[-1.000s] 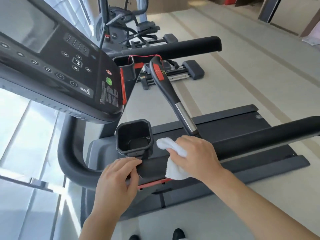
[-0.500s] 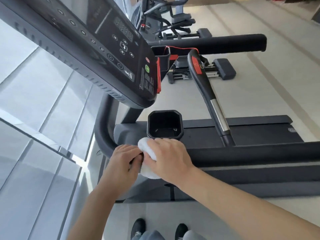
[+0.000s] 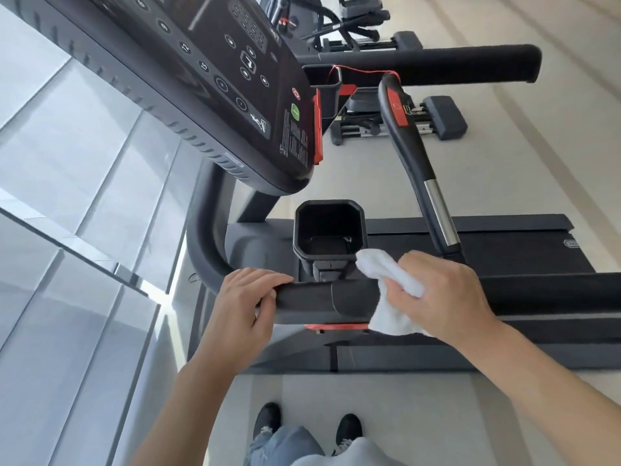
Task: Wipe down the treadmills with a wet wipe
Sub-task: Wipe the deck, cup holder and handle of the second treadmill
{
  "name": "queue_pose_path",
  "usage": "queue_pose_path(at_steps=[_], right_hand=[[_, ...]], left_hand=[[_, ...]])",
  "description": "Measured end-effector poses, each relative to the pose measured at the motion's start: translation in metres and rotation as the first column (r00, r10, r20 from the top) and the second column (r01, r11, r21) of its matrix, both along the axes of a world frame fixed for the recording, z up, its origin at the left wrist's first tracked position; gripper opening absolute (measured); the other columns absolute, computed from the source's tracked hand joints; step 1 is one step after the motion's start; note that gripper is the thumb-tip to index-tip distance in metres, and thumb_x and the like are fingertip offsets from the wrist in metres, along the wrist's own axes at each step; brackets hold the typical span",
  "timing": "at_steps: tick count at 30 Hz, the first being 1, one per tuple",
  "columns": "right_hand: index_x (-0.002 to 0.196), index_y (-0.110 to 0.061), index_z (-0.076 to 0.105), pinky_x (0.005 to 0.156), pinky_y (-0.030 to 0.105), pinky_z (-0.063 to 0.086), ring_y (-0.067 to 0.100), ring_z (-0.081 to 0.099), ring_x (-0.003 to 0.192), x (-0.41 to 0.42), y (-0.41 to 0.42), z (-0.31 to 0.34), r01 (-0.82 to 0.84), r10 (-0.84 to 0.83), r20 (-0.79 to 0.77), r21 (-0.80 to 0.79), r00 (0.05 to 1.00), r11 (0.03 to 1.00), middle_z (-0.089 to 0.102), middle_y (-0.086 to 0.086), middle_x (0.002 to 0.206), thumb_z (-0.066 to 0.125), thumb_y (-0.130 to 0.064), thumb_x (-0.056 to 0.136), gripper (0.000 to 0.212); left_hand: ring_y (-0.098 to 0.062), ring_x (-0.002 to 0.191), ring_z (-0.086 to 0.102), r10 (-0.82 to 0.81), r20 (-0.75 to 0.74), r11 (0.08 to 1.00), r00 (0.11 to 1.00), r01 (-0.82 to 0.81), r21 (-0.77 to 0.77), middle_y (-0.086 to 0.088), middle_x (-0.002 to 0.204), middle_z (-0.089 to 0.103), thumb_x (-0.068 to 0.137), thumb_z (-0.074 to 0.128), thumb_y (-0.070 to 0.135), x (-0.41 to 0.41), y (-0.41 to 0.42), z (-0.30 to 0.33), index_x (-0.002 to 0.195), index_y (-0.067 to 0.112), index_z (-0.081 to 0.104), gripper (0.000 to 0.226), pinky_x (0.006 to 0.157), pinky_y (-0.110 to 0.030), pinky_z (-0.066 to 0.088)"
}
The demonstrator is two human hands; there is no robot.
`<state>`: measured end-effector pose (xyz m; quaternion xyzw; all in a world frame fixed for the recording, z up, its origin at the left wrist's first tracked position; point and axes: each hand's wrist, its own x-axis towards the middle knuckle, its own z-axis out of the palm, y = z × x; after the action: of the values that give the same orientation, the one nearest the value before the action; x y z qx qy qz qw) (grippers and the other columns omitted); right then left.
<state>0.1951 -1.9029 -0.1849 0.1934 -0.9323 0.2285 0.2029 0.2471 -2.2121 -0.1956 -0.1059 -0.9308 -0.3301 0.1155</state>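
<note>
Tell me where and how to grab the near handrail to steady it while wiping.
Grip the handrail on its bare stretch below the cup holder, from above, fingers curled over the rounded top, as the left hand does. The right hand holds the wipe alongside.

Gym interior seen from above. A pale grey floor (image 3: 420,391) with faint lighter stripes running into the distance at far right. Large glass window panels (image 3: 84,203) with thin metal framing fill the left side and admit bright daylight. Further exercise machines (image 3: 339,18) stand at the far end, and a black weight bench (image 3: 433,117) lies near them.
</note>
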Motion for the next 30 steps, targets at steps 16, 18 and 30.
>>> queue_pose_path(at_steps=[16, 18, 30], right_hand=[[0.091, -0.031, 0.041, 0.049, 0.027, 0.030, 0.014, 0.037, 0.052, 0.013, -0.107, 0.007, -0.222, 0.223, -0.030, 0.015, 0.974, 0.975, 0.042, -0.009, 0.063, 0.067, -0.027, 0.087, 0.027], [0.085, -0.029, 0.042, 0.049, 0.026, 0.027, 0.014, 0.033, 0.052, 0.011, -0.083, 0.006, -0.156, 0.156, -0.024, 0.028, 0.987, 0.987, 0.037, -0.010, 0.064, 0.065, -0.030, 0.086, 0.023], [0.071, -0.013, 0.051, 0.055, 0.032, 0.034, 0.023, 0.042, 0.057, 0.015, -0.008, -0.008, 0.130, -0.130, 0.001, -0.010, 0.992, 0.991, 0.046, -0.003, 0.065, 0.059, -0.030, 0.093, 0.029]], left_hand=[[-0.009, 0.080, 0.056, 0.083, -0.066, 0.996, 0.994, -0.085, -0.031, 0.017, 0.080, 0.060, 0.092, 0.042, 0.012, 0.002, 0.012, -0.001, 0.084, 0.025, 0.062, 0.026, 0.091, -0.029, 0.044], [-0.008, 0.089, 0.061, 0.086, -0.057, 0.996, 0.995, -0.088, -0.033, 0.018, 0.092, 0.067, 0.094, 0.042, 0.015, 0.003, 0.010, -0.003, 0.101, 0.022, 0.074, 0.034, 0.099, -0.022, 0.039], [-0.008, 0.085, 0.057, 0.142, -0.082, 0.983, 0.986, -0.150, -0.108, 0.021, 0.088, 0.063, 0.097, 0.048, 0.029, -0.001, 0.020, -0.009, 0.097, 0.026, 0.072, 0.025, 0.096, -0.027, 0.036]])
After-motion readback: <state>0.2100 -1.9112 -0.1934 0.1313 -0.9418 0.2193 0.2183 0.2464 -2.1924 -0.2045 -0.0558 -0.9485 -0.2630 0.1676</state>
